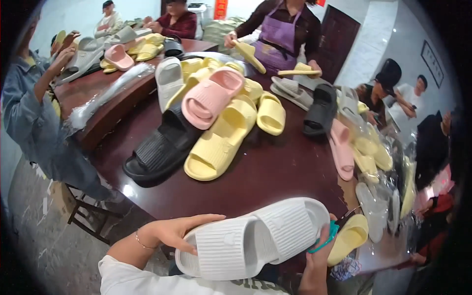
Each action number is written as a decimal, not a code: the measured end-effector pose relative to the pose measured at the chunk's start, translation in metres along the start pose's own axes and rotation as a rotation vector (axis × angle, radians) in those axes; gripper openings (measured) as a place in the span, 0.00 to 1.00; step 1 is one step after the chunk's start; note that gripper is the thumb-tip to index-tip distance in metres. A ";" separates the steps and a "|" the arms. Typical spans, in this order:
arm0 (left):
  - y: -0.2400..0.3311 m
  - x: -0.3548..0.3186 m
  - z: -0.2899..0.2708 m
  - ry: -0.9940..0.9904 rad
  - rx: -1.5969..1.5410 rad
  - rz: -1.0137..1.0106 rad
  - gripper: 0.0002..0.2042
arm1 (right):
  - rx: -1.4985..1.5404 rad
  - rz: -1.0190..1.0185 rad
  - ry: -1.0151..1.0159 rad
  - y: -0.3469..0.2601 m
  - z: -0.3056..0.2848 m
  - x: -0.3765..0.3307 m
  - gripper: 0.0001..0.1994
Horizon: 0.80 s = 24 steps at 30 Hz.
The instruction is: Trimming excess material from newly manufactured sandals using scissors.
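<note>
At your far left a person in blue denim [29, 118] stands by a second table [123, 105], and below, a wooden stool [101, 210] stands on the floor near your table's left edge. You see on your brown table [280, 167] a black slipper [153, 152], its toe close to this left edge.

Your left hand [169, 235] is grasping the left end of the light grey slippers [221, 248]. These two slippers, pressed together, are in front of your body, across the table's near edge, and hide part of it; whether they touch the table, I cannot tell.

Beyond them lie a yellow slipper [214, 152] and, resting on the pile, a pink slipper [204, 101]. To the right of these, a wide bare stretch of table top gives you room to move sideways and forward.

Your right hand [322, 253] is grasping the other end, with a teal loop [330, 235] at its fingers; whether held or worn, I cannot tell. Room is narrower here: a loose yellow slipper lies just beside this hand, and farther right slippers in clear plastic [373, 209] crowd together.
</note>
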State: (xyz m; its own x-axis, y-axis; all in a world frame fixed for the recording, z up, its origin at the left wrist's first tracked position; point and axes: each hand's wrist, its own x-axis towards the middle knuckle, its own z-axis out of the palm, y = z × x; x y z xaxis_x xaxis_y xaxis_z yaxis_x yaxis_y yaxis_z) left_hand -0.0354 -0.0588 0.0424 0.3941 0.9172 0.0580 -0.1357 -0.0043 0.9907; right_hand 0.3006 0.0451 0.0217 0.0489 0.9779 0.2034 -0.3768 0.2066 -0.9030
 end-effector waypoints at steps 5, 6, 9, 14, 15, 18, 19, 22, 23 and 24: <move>0.004 -0.006 -0.020 0.503 -0.255 0.109 0.34 | 0.220 0.294 -0.062 -0.001 -0.007 -0.003 0.15; -0.005 -0.010 -0.039 0.655 -0.166 0.179 0.35 | 0.225 0.285 -0.042 -0.002 -0.007 -0.004 0.15; 0.013 0.000 -0.067 0.816 -0.373 0.460 0.34 | 0.072 0.397 0.016 -0.002 0.000 -0.004 0.15; 0.030 0.016 -0.146 0.930 -0.330 0.587 0.19 | -0.156 0.380 -0.123 -0.001 0.002 -0.004 0.19; 0.026 0.011 -0.173 0.940 -0.332 0.558 0.18 | -0.193 0.405 -0.175 -0.003 0.001 -0.004 0.19; 0.007 -0.017 -0.265 0.982 -0.182 0.483 0.16 | -0.218 0.440 -0.237 -0.006 0.003 -0.004 0.19; -0.004 -0.026 -0.280 0.994 -0.031 0.463 0.17 | -0.209 0.460 -0.260 -0.008 0.003 -0.006 0.19; 0.009 -0.026 -0.249 0.979 -0.059 0.288 0.17 | -0.148 0.494 -0.271 -0.007 0.000 -0.009 0.19; 0.005 -0.034 -0.246 1.088 -0.086 0.355 0.20 | -0.160 0.500 -0.283 -0.006 0.002 -0.008 0.20; 0.002 -0.042 -0.258 1.173 -0.060 0.387 0.21 | -0.172 0.510 -0.296 -0.007 0.004 -0.007 0.20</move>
State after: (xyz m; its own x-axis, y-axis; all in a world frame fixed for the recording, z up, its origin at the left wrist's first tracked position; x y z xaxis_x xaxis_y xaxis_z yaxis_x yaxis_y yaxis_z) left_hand -0.2865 0.0057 0.0101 -0.7301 0.6618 0.1705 -0.1151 -0.3650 0.9239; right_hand 0.2993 0.0369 0.0276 -0.3661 0.9097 -0.1961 -0.1290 -0.2583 -0.9574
